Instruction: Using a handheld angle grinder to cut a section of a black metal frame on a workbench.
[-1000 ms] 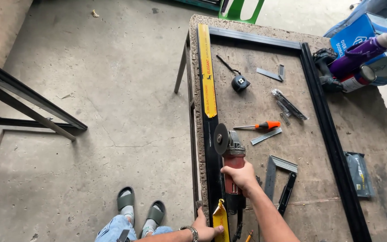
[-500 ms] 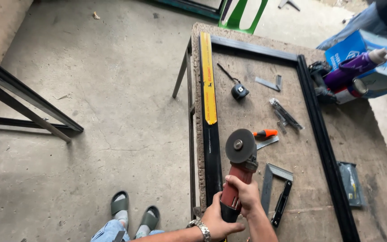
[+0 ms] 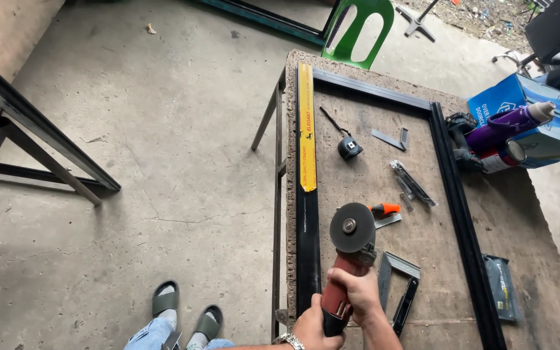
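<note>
A second ago my left hand [image 3: 310, 328] was down on the black metal bar [image 3: 307, 253] at the bench's left edge while my right hand [image 3: 356, 293] alone carried the angle grinder [image 3: 347, 266]. Now both hands are together on the red body, the left wrapped low at about 7 o'clock from the disc [image 3: 352, 227], the right clamped higher at 6 o'clock. The disc has come up off the bar and faces me, flat and clear of the metal, just right of the bar. To my eye that means the bar lies unheld, and the tool is steadied in a two-handed grip, not cutting.

Going across: the bar with its yellow label strip [image 3: 306, 126] runs toward 12 o'clock. At 1 o'clock from the disc sits the tape measure [image 3: 349, 147], and just beside it at 3 o'clock the orange-handled screwdriver [image 3: 385, 209]. The metal square [image 3: 399, 285] lies at 5 o'clock. Further right runs the second black bar [image 3: 461, 214], and at 2 o'clock the purple bottle [image 3: 507, 122] rests on a blue box [image 3: 539, 129].
</note>
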